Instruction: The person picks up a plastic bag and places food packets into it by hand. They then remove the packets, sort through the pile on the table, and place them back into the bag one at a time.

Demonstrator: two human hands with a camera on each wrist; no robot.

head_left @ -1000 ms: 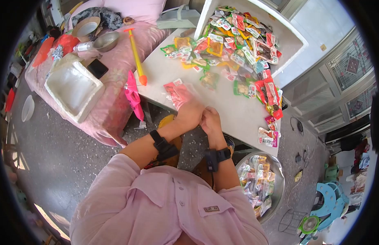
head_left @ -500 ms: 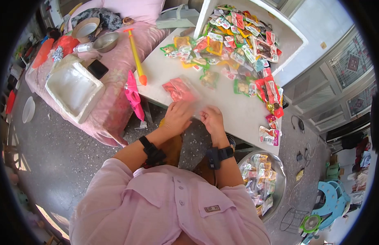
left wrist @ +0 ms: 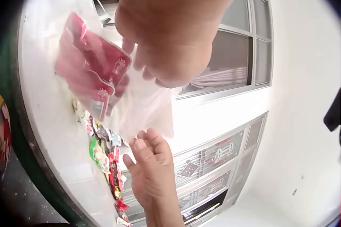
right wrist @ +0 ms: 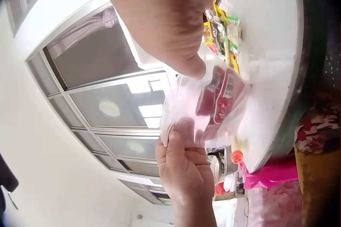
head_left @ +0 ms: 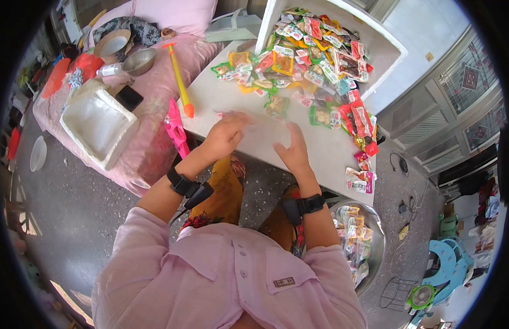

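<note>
A clear plastic bag (right wrist: 184,102) with red packets (right wrist: 216,96) inside is between my hands, over the front of the white table (head_left: 326,156). My left hand (head_left: 226,134) pinches the bag's edge between thumb and fingers, as the right wrist view shows (right wrist: 184,171). On the bag's other side is my right hand (head_left: 295,151), thumb spread away from its fingers, fingertips right at the bag's edge in the left wrist view. The red packets (left wrist: 96,64) also show through the plastic there. From above, the left hand mostly hides the packets.
Many colourful food packets (head_left: 287,60) spill from a white foam box (head_left: 389,60) across the table's back. A metal basin (head_left: 378,247) of packets stands on the floor at right. Left of the table are a pink-covered bed (head_left: 153,115), a yellow pump (head_left: 180,82) and a pink toy (head_left: 175,129).
My hands were close together at the bag, then drew apart. The left hand has moved left and up, the right hand's fingers have spread, and the red packets are now mostly hidden from above.
</note>
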